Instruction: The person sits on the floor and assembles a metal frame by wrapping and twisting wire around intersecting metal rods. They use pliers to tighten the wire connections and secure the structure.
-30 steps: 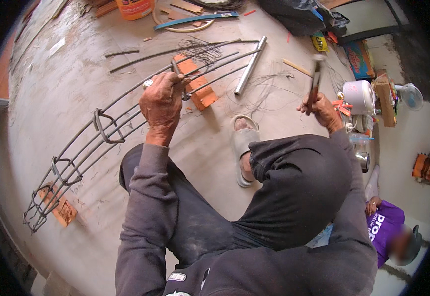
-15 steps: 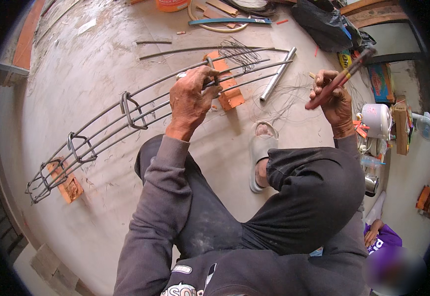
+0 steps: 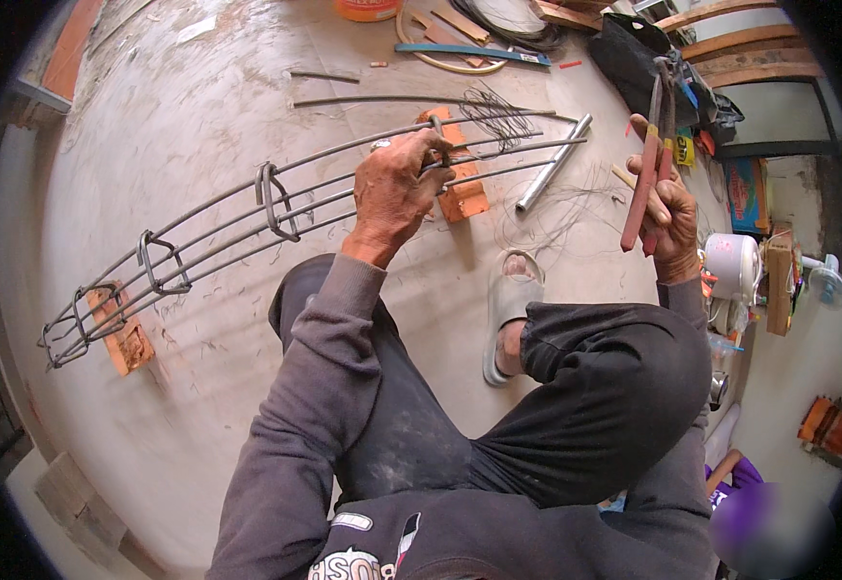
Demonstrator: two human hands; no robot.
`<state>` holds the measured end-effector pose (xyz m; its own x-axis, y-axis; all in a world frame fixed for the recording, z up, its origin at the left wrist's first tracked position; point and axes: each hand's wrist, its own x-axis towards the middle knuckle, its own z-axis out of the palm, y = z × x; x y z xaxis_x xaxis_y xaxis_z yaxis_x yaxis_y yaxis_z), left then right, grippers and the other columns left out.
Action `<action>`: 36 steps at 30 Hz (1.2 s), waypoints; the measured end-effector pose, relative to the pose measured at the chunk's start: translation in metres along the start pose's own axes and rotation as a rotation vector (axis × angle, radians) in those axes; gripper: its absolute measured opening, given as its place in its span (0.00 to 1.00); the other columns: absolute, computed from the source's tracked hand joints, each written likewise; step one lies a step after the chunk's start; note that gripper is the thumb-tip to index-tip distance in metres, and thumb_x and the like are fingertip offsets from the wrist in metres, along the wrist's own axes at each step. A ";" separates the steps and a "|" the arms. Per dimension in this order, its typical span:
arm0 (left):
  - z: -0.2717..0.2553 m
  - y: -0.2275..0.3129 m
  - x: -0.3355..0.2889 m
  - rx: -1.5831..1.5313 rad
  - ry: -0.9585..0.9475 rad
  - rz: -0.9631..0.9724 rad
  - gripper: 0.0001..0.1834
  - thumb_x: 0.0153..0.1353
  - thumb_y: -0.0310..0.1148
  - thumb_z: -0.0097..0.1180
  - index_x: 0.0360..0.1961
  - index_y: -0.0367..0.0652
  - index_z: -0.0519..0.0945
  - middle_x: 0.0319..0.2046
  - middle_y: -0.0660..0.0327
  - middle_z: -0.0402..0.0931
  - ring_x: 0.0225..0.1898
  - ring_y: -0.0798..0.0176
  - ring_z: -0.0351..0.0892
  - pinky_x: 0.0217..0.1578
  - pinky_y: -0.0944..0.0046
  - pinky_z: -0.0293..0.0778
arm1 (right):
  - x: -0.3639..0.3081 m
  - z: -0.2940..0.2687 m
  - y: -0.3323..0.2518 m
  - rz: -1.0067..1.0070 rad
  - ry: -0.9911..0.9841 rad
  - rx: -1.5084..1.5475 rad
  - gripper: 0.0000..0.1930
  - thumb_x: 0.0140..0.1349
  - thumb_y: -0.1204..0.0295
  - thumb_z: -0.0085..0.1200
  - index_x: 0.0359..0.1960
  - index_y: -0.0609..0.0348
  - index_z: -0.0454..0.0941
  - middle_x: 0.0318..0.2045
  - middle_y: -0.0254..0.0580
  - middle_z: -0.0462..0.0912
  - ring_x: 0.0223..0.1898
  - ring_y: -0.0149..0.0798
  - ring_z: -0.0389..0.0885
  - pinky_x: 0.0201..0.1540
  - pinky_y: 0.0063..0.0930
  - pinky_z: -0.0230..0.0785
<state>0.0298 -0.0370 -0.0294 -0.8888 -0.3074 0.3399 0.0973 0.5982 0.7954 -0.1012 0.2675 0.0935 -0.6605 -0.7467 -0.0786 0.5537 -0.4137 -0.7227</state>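
Observation:
A long rebar cage (image 3: 223,253) of thin steel bars with several bent stirrups lies slantwise across the floor. My left hand (image 3: 397,188) is closed round a stirrup (image 3: 437,128) and the bars near the cage's right end, its fingertips partly hidden. Under that end is an orange brick (image 3: 464,201); a second brick (image 3: 131,343) supports the far left end. On the right, my right hand (image 3: 672,217) grips red-handled pincers (image 3: 641,188), jaws pointing up and away, the handles slightly apart. A small tan stick (image 3: 623,176) shows beside these fingers.
Coiled tie wire (image 3: 498,116) lies over the bar ends, beside a metal tube (image 3: 554,162). Loose wires (image 3: 576,215) spread near my sandalled foot (image 3: 515,304). A black bag (image 3: 624,63) and a white pot-like appliance (image 3: 732,261) stand right. Another person in purple (image 3: 740,483) is at lower right.
My right hand has turned the pincers from slanting rightward to nearly upright, and their two handles now show apart. My left hand keeps its hold on the stirrup. The view has shifted slightly.

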 end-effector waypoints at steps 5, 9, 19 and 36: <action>-0.008 -0.002 -0.003 -0.067 -0.010 0.031 0.15 0.51 0.30 0.67 0.40 0.44 0.80 0.30 0.58 0.83 0.33 0.59 0.83 0.34 0.60 0.76 | 0.013 0.028 -0.010 0.060 0.118 -0.718 0.44 0.46 0.86 0.47 0.71 0.62 0.54 0.57 0.64 0.74 0.41 0.42 0.86 0.46 0.27 0.83; -0.010 -0.002 0.003 -0.169 -0.062 0.030 0.14 0.53 0.25 0.61 0.42 0.43 0.79 0.30 0.56 0.83 0.33 0.56 0.83 0.35 0.59 0.76 | 0.018 0.021 -0.029 -0.178 0.051 -2.103 0.36 0.55 0.89 0.44 0.67 0.44 0.67 0.57 0.42 0.77 0.51 0.44 0.82 0.53 0.34 0.79; -0.010 -0.006 0.002 -0.128 -0.069 0.063 0.15 0.52 0.25 0.61 0.43 0.42 0.78 0.28 0.56 0.82 0.31 0.56 0.82 0.34 0.60 0.75 | 0.034 0.033 0.016 -0.029 -0.054 -2.680 0.40 0.55 0.85 0.52 0.70 0.34 0.61 0.63 0.44 0.69 0.52 0.48 0.81 0.45 0.39 0.81; -0.013 0.001 0.002 -0.084 -0.128 -0.009 0.17 0.52 0.33 0.64 0.45 0.44 0.79 0.35 0.54 0.82 0.38 0.50 0.81 0.40 0.54 0.76 | 0.061 0.054 0.053 -0.405 -0.128 -2.583 0.39 0.55 0.75 0.59 0.70 0.59 0.56 0.66 0.50 0.63 0.61 0.53 0.74 0.47 0.36 0.82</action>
<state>0.0339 -0.0466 -0.0215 -0.9389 -0.2125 0.2707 0.1218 0.5303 0.8390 -0.0853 0.1721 0.0875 -0.4642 -0.8764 0.1282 -0.8308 0.4810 0.2802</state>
